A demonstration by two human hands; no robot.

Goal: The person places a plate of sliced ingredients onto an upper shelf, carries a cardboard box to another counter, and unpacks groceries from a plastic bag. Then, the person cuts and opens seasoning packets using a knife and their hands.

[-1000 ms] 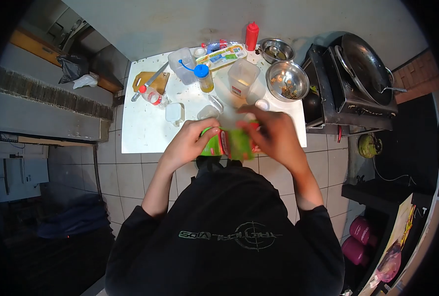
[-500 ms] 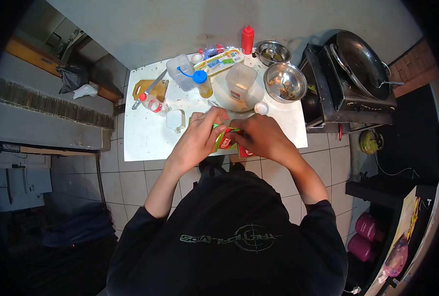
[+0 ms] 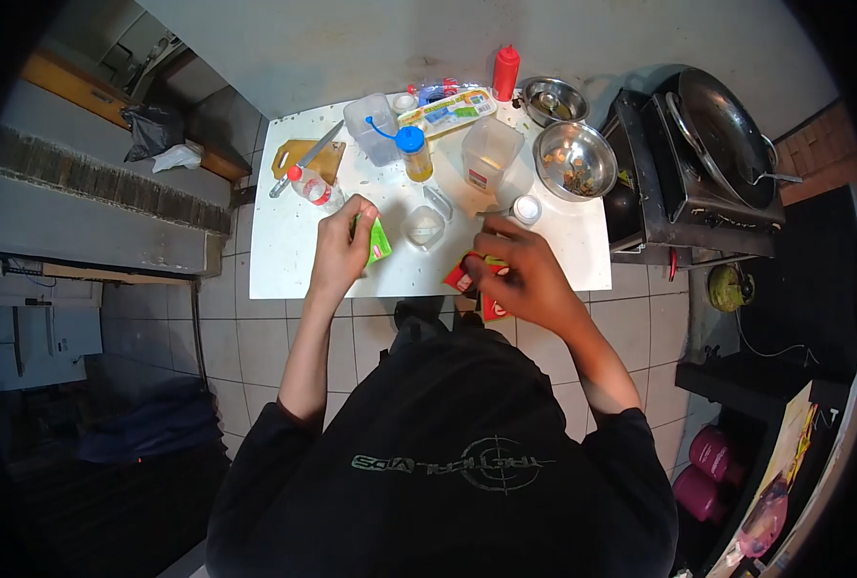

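My left hand (image 3: 340, 249), at the front left of the white table, is closed round a green packet (image 3: 379, 242). My right hand (image 3: 517, 270) pinches a red packet (image 3: 460, 276) at the table's front edge. Another red piece of packaging (image 3: 494, 304) shows below that hand; whether the two are joined I cannot tell. Between my hands stands a small clear container with white contents (image 3: 424, 228). A small round white tub (image 3: 526, 209) sits just beyond my right hand.
A knife (image 3: 308, 159) lies across a wooden board (image 3: 321, 160) at left. Behind are a blue-capped bottle (image 3: 416, 159), a clear plastic container (image 3: 492, 149) and a red squeeze bottle (image 3: 506, 72). Metal bowls (image 3: 575, 162) stand beside the stove with a wok (image 3: 722, 135).
My hands, together over the packets before, have moved apart. The left has gone left with the green packet, and the right keeps the red one. The small container between them is now uncovered.
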